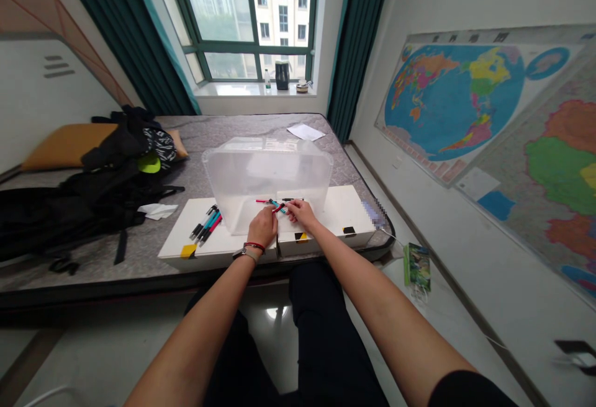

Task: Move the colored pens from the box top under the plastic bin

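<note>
Over the white boxes, my left hand [263, 228] is closed around a red pen [279, 208] with a dark end pointing right. My right hand [300, 213] pinches at that dark end; its fingers partly hide what they grip. Just beyond the fingertips lie loose pen pieces: a blue one [273, 202], a thin red one [262, 201] and a black one [293, 199]. Left of my left hand, several pens [205, 225] in black, blue and red lie side by side on the left white box [179, 233].
A clear plastic bin [267, 171] stands right behind my hands on the boxes. On the bed [233, 125] lie a black backpack [69, 208], a tissue [158, 211] and a white sheet [306, 132]. Yellow and black tape marks the box edges. A green packet [418, 266] stands lower right.
</note>
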